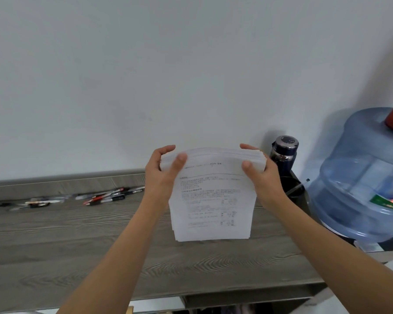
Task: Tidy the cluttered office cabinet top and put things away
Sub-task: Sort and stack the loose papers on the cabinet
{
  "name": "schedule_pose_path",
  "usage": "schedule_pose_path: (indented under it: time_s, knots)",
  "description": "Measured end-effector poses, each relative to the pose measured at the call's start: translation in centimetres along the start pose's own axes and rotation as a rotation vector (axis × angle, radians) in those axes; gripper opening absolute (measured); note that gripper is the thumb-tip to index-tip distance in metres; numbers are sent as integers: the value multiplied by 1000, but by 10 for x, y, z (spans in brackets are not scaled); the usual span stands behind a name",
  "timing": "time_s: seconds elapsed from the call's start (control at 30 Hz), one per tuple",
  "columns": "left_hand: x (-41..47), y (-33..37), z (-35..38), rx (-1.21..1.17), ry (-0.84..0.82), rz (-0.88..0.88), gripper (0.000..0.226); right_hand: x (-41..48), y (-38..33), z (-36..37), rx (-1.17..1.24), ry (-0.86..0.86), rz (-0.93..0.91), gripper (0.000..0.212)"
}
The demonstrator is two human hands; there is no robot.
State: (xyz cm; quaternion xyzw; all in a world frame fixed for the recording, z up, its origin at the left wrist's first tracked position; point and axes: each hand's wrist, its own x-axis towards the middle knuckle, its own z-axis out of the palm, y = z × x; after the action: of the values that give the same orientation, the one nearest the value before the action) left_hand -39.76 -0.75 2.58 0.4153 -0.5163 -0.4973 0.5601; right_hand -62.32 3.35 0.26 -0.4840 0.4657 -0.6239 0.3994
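A thick stack of printed white papers (211, 200) stands upright on its lower edge on the grey wood-grain cabinet top (77, 245). My left hand (161, 171) grips the stack's upper left corner, thumb on the front sheet. My right hand (261, 171) grips the upper right corner the same way. Several loose pens (104, 197) lie scattered along the back of the cabinet top, to the left of the papers.
A dark insulated bottle (284, 152) stands against the wall behind my right hand, with a black pen cup (293, 189) just in front of it. A large blue water jug (361, 177) sits at the right end. An open shelf (236, 304) shows below the front edge.
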Motion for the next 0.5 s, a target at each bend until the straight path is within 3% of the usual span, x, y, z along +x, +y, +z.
schedule_pose_path:
  time_s: [0.07, 0.23, 0.4, 0.5]
  knots:
    - [-2, -10, -11, 5, -106, -69, 52, -3, 12, -8, -29, -77, 54, 76]
    - [-8, -50, -26, 129, -325, -238, 49, -6, 42, -20, -104, -243, 237, 45]
    - [-7, -60, -30, 85, -270, -240, 41, -2, 48, -19, -66, -213, 249, 43]
    - [-15, -74, -33, 109, -287, -279, 37, -8, 60, -22, -66, -237, 297, 52]
